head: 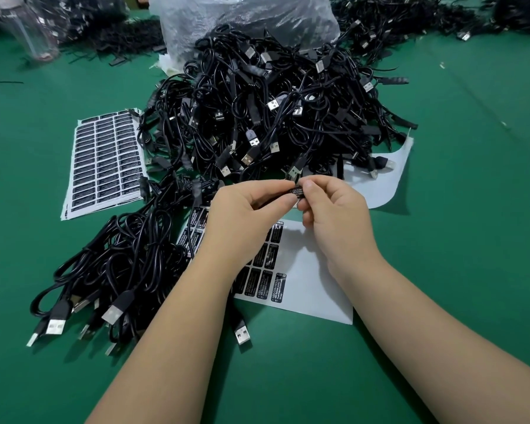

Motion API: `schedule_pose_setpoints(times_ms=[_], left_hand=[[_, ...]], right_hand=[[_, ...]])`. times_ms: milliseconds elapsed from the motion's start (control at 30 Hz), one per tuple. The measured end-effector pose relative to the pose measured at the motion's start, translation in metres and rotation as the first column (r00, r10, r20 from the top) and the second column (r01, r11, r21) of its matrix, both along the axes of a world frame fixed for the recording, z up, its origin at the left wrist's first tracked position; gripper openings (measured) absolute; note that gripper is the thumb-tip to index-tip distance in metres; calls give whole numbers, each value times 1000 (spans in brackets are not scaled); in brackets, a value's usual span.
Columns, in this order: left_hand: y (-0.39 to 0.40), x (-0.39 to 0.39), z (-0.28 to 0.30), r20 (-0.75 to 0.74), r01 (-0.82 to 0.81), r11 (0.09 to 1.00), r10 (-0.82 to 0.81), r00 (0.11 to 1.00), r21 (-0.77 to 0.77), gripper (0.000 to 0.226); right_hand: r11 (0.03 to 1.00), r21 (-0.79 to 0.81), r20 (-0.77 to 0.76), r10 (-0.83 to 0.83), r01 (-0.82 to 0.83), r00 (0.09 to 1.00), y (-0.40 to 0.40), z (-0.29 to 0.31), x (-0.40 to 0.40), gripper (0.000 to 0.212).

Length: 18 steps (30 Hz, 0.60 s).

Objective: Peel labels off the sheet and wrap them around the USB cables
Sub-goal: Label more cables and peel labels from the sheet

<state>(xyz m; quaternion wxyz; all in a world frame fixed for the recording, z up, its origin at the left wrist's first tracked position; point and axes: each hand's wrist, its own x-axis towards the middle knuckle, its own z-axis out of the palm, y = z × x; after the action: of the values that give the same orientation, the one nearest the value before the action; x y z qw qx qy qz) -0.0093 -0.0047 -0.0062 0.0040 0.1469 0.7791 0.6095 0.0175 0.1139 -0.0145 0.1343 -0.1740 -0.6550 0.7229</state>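
Labels on a full sheet (104, 160) lie far left on green tabletop (441, 240); bundled USB cables (110, 264) just left of the wrists. Left hand (242, 209) and right hand (334, 209) meet mid-frame, both pinching one black label (296, 191) around a cable. Partly used sheet (303, 270) lies beneath them; big cable pile (273, 102) behind.
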Motion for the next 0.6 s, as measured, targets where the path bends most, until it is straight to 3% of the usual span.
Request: schedule_pose_setpoints(times_ms=[67,133,233,367,400,500,600], left_hand=[[0,2,-1,-33,-31,995,28,999,-97,17],[-2,3,-1,-105,-67,955,37,994,-290,10],[-3,7,7,-139,-65,836,-14,990,-545,27],[-1,14,28,121,-23,970,54,991,-242,31],[-2,15,33,123,-41,965,75,990,-259,30],[-17,15,52,-7,-96,860,107,994,-502,27],[-51,7,74,-229,-326,653,232,945,-684,29]], right_hand=[[999,-40,-1,-20,20,1000,1,-1,0,25],[991,-121,5,-54,55,999,4,-1,0,29],[967,-224,20,-124,126,992,8,1,-2,27],[969,-234,37,-74,81,997,8,0,-2,28],[977,-208,42,-48,55,998,7,0,-2,32],[987,-160,49,-10,17,999,6,0,-1,36],[990,-144,56,2,6,998,5,1,-1,35]])
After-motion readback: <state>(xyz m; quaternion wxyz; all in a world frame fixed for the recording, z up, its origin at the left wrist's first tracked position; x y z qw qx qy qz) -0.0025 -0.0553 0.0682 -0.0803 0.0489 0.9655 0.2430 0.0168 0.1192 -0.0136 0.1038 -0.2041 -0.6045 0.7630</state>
